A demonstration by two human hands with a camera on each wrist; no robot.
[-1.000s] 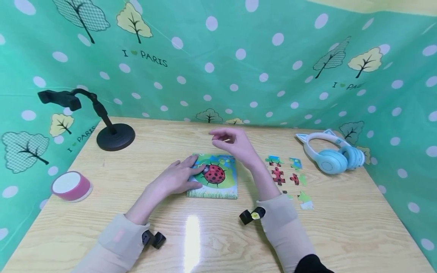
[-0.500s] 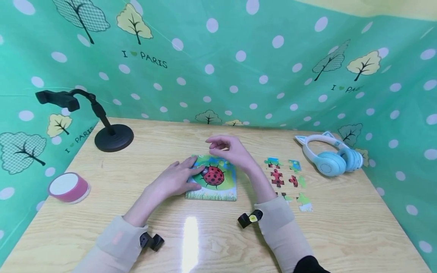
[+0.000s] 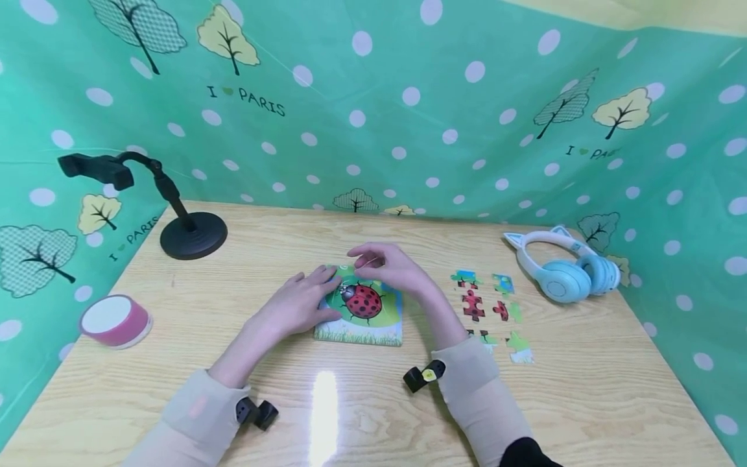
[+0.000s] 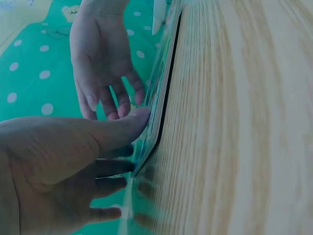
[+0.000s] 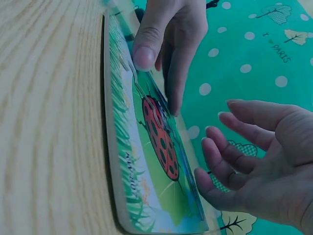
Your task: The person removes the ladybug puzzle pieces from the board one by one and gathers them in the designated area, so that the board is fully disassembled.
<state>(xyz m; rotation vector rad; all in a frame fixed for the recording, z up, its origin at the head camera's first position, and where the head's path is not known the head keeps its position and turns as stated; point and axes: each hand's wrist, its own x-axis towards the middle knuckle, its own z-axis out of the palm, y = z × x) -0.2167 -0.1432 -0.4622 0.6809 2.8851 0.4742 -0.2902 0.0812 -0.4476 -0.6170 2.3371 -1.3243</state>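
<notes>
One ladybug board [image 3: 363, 303] lies flat on the table [image 3: 245, 370]; the left hand [image 3: 299, 303] rests on its left side, fingers outstretched, while the right hand [image 3: 390, 267], fingers loosely curved and gripping nothing, is at its far edge. Puzzle pieces [image 3: 473, 305] lie beyond the right forearm [image 3: 439, 311].

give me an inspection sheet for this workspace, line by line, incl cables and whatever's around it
surface: pale wooden table, with a bright glare strip toward the person
job's things: ladybug board lying on the table; loose puzzle pieces spread to its right
clutter: black stand at far left, pink-and-white round item nearer at left, blue cat-ear headphones at far right
grippers: left hand resting on the board's left side; right hand at its far edge, fingers loosely bent, contact unclear
cables: nothing seen
surroundings: green dotted cloth behind and at both sides
</notes>
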